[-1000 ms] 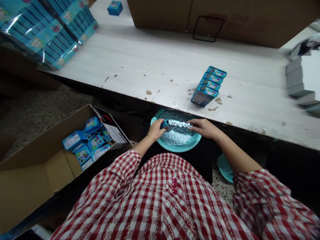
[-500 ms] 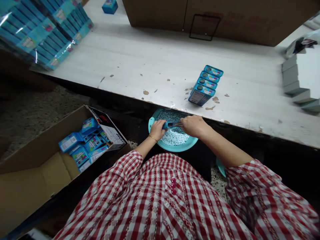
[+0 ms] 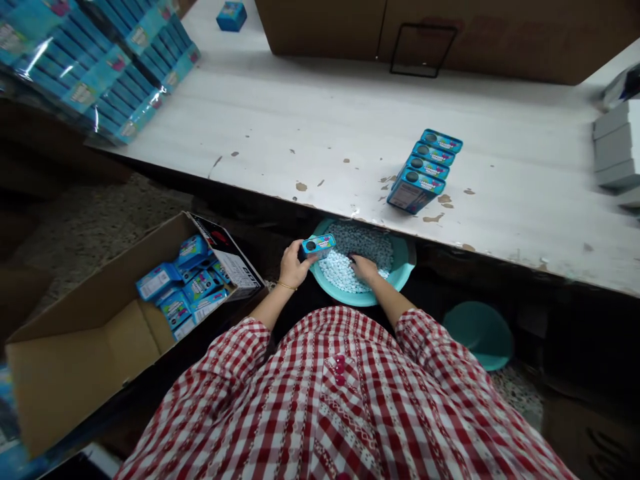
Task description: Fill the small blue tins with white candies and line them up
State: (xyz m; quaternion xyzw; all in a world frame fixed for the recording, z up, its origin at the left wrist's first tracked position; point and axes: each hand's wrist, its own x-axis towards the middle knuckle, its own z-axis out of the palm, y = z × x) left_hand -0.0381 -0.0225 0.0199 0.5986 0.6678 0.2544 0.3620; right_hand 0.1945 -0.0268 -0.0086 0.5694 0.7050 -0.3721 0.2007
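Blue card wraps the small printed box point(image 3: 319, 245) that I have in the left hand point(image 3: 294, 263); the thumb and fingers grasp its left end, and its narrow printed face, with a dark round spot, is turned up to me. The box sits over the left rim of the turquoise basin point(image 3: 345, 296); whether it touches that rim I cannot tell. To its right, inside the basin, the right hand point(image 3: 365, 269) has its fingertips down among the pale pellets point(image 3: 336, 271). They are hidden from me, so I cannot tell if that hand is clenched or loose.

On the far side, the near edge of the white worktop point(image 3: 275, 133) slants down to the right, close past the basin's far rim, so that is my tightest side. Beyond the edge, right of the basin, four matching boxes point(image 3: 418, 191) stand in a staggered row. White surface runs left from them to the plastic-wrapped packs point(image 3: 95, 73), and back to a large brown carton point(image 3: 325, 30). On my left, an open cardboard box point(image 3: 125, 333) holds loose blue boxes point(image 3: 200, 285), its right end near the left forearm.
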